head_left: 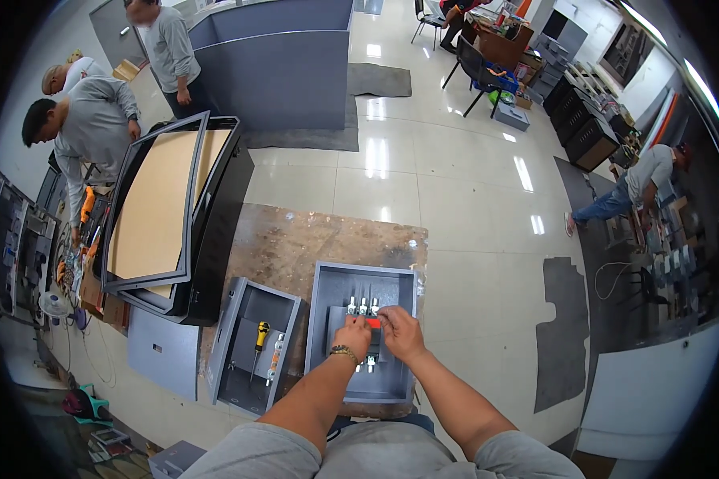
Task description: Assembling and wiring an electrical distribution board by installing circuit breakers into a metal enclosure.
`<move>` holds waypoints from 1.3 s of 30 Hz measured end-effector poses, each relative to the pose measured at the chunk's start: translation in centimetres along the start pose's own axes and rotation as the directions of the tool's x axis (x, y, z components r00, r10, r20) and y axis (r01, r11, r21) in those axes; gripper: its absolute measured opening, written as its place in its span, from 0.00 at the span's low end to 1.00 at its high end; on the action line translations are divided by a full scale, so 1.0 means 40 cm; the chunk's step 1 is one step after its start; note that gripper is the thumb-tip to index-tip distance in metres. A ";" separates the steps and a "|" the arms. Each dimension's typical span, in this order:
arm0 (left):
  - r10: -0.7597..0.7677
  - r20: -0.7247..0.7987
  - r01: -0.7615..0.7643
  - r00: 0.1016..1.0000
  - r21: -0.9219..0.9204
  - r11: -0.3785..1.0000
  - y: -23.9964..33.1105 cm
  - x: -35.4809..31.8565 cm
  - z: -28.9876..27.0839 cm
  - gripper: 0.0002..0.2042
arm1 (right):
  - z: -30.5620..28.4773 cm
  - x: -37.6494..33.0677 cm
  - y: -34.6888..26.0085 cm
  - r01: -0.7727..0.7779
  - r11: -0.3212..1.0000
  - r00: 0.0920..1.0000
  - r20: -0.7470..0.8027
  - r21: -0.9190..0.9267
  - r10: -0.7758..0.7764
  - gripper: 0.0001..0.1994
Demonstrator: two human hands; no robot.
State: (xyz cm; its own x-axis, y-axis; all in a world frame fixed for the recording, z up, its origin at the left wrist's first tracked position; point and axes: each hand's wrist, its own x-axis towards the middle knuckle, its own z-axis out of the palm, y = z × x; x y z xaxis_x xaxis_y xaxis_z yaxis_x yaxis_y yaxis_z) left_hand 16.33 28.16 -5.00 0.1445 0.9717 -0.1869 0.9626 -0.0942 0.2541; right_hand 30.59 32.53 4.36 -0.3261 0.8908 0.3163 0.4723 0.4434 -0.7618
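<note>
A grey metal enclosure box (363, 267) lies open side up on the worktable in front of me. Inside sits an electrical switch (374, 323) with a red part and metal terminals at its far and near ends. My left hand (353, 337) reaches into the box, its fingers closed on the left side of the switch. At the right edge of the red part, my right hand (402, 331) is closed with the fingertips pinched together. What those fingertips hold is too small and covered to make out. Both palms hide much of the switch body.
Left of the box, a smaller grey tray (240, 386) holds a yellow-handled screwdriver (261, 335) and a metal fuse-like part (276, 357). A black cabinet with a framed door (156, 211) stands beyond on the left. Several people work around the room. The worn wooden tabletop (327, 231) extends beyond the box.
</note>
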 end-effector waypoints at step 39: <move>0.056 0.090 -0.058 0.994 0.021 0.998 -0.038 0.015 0.046 0.12 | 0.094 -0.037 0.172 0.000 0.983 0.996 0.085 -0.182 0.016 0.08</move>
State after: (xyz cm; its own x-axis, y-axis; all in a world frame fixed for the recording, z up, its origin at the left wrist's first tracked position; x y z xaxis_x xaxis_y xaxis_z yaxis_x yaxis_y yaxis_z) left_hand 15.39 28.48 -7.23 0.2184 0.9414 -0.2569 0.9572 -0.1553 0.2443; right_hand 31.25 33.89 -3.47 -0.3867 0.8861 0.2554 0.6132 0.4540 -0.6464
